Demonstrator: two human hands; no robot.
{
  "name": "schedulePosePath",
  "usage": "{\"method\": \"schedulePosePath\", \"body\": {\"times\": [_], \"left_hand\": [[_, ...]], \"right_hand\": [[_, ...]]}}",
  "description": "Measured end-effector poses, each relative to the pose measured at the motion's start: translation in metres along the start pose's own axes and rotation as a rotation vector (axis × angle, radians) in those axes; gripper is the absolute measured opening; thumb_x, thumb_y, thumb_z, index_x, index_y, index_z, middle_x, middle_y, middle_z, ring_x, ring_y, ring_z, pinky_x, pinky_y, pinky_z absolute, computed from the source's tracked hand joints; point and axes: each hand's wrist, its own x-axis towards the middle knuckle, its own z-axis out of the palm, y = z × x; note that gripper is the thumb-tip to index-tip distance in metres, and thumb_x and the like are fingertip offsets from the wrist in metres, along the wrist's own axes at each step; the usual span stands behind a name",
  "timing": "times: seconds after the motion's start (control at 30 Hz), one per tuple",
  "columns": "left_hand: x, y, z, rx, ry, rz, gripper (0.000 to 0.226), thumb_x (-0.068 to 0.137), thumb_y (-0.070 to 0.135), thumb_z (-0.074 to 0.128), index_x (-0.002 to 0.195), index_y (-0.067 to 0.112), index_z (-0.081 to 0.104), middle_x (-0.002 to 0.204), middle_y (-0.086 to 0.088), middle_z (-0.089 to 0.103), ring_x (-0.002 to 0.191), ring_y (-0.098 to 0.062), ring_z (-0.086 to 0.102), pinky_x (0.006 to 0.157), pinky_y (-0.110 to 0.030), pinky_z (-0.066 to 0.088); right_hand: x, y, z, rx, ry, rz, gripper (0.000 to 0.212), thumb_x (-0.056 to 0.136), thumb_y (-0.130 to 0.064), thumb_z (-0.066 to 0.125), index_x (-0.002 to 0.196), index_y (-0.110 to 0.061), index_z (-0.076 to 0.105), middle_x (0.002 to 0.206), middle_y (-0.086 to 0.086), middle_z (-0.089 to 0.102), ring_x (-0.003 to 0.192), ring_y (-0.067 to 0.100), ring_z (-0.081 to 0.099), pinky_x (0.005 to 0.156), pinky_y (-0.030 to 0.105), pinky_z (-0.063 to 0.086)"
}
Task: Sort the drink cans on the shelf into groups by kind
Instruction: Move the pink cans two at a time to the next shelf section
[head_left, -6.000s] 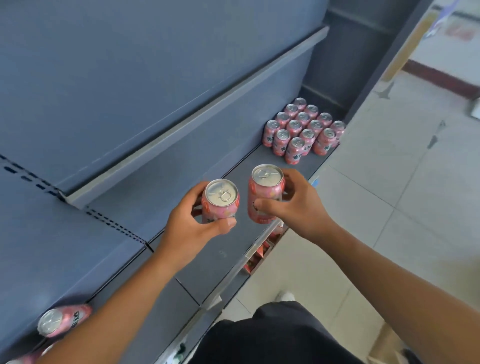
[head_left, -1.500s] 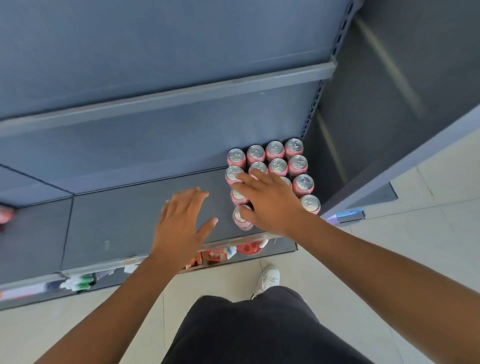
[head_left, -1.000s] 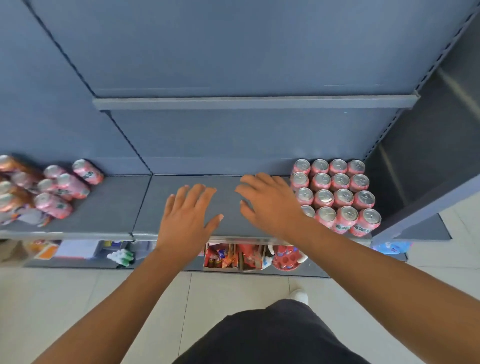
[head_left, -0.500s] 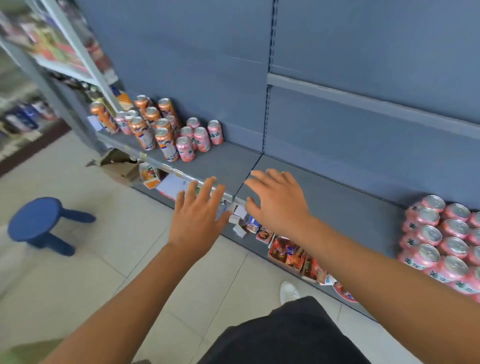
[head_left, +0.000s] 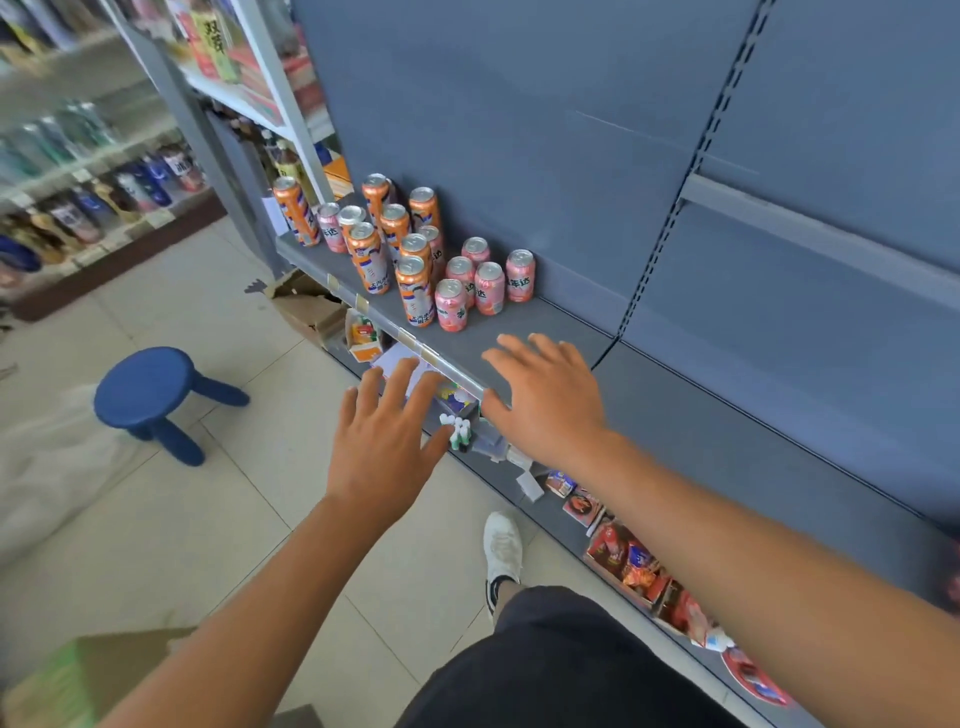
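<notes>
A mixed cluster of cans stands upright at the left end of the grey shelf (head_left: 566, 338). Several tall orange cans (head_left: 415, 291) are among several short pink cans (head_left: 451, 305). My left hand (head_left: 382, 436) hovers with fingers spread, in front of the shelf's front edge and empty. My right hand (head_left: 543, 397) is also spread and empty, over the shelf's front edge, a hand's width short of the nearest pink can. The sorted pink group on the right is out of view.
A blue stool (head_left: 148, 392) stands on the tiled floor at left. Below the shelf, a lower shelf (head_left: 576, 540) holds small packets and boxes. A cardboard box (head_left: 306, 306) lies under the cans. Another stocked aisle is at far left.
My view has swung further left and closer to the mixed cans; the sorted pink group left the frame. Both empty hands moved toward the cluster, the right one now over the shelf edge.
</notes>
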Motion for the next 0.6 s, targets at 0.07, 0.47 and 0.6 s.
{"method": "schedulePosePath", "body": {"times": [0.07, 0.47, 0.6], "left_hand": [[0.024, -0.014, 0.008, 0.006, -0.024, -0.014, 0.053, 0.087, 0.045, 0.067, 0.132, 0.021, 0.05, 0.142, -0.006, 0.048, 0.124, -0.038, 0.048, 0.099, -0.051, 0.044], [0.17, -0.089, 0.048, 0.034, -0.177, -0.131, 0.063, 0.085, 0.05, 0.069, 0.138, 0.023, 0.048, 0.147, -0.007, 0.045, 0.132, -0.039, 0.043, 0.105, -0.053, 0.041], [0.2, -0.106, 0.065, 0.028, -0.212, -0.109, 0.06, 0.085, 0.048, 0.07, 0.135, 0.022, 0.051, 0.146, -0.007, 0.047, 0.13, -0.039, 0.045, 0.101, -0.052, 0.043]], "right_hand": [[0.031, 0.004, 0.005, 0.023, 0.009, -0.006, 0.048, 0.095, -0.041, 0.047, 0.139, -0.022, 0.052, 0.151, -0.001, 0.046, 0.137, 0.03, 0.039, 0.11, 0.046, 0.028], [0.213, 0.034, 0.024, 0.056, 0.083, -0.042, 0.029, 0.082, -0.035, 0.057, 0.104, -0.019, 0.066, 0.111, -0.001, 0.066, 0.102, 0.031, 0.057, 0.083, 0.044, 0.045], [0.244, 0.045, 0.033, 0.043, 0.131, -0.015, 0.02, 0.081, -0.03, 0.06, 0.098, -0.02, 0.063, 0.105, -0.001, 0.063, 0.094, 0.031, 0.057, 0.076, 0.041, 0.043]]}}
